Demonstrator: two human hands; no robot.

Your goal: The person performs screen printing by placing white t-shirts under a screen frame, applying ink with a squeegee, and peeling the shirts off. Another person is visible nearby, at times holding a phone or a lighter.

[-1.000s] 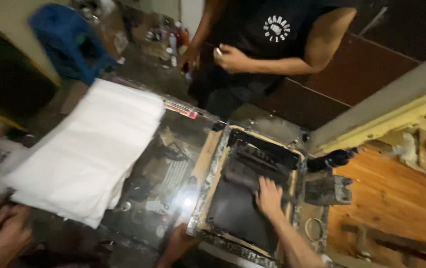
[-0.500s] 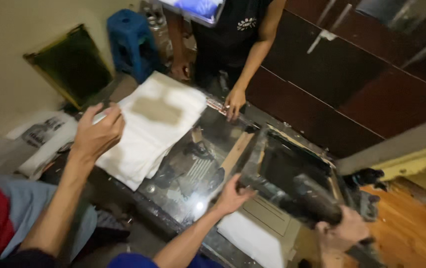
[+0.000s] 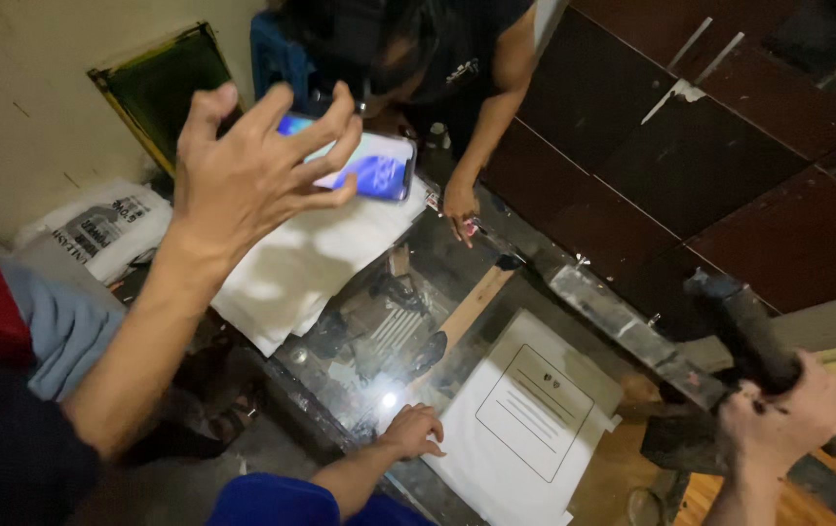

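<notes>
The room is dim and warm in tone. A small bright glare spot sits on the glass table [image 3: 394, 341] near 6 o'clock, so a lamp seems to be overhead. The white paper [image 3: 525, 419] at 5 o'clock and the cloth stack [image 3: 311, 263] look brightest; the cloth carries soft shadows. The raised left hand [image 3: 247, 175] at 10 o'clock is slightly blurred. The dark panels [image 3: 691, 146] at 2 o'clock lose detail, and the edges are soft.

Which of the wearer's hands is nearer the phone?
Left. The left hand, fingers spread, overlaps the phone; the right hand grips a dark handle far to the right.
</notes>
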